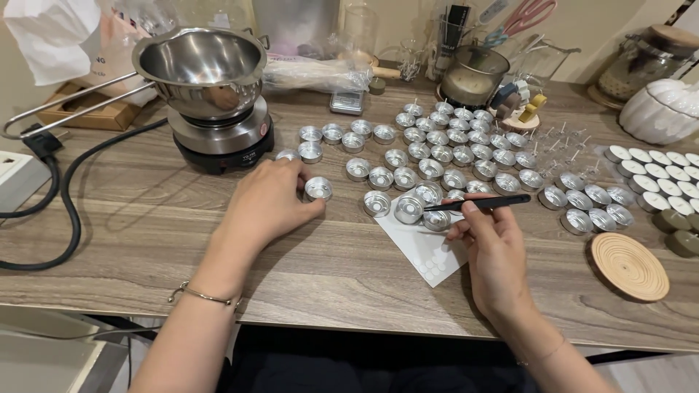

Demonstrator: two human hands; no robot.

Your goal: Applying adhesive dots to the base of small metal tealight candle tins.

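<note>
Mid-tabletop, the left hand (pixel 269 204) pinches an empty aluminium tealight cup (pixel 318 188). The right hand (pixel 491 244) is clamped on black tweezers (pixel 477 205), their tip over the white sticker sheet (pixel 429 244). Apparently sticker-fitting; the next move needs precise centring.

A: State the left hand (pixel 269 200) position.

B: Left forearm enters from the lower left and angles up and to the right. The wrist is straight, with a thin bangle on it. The hand lies palm down, fingers curled, and the fingertips (pixel 309 191) are pinched together at the far end.

A: And the right hand (pixel 494 244)?

B: Right forearm enters from the lower right and angles up and to the left. The back of the hand faces the camera. Thumb and forefinger are closed in a fine pinch, the remaining fingers folded underneath. The two hands are apart, not touching.
</note>
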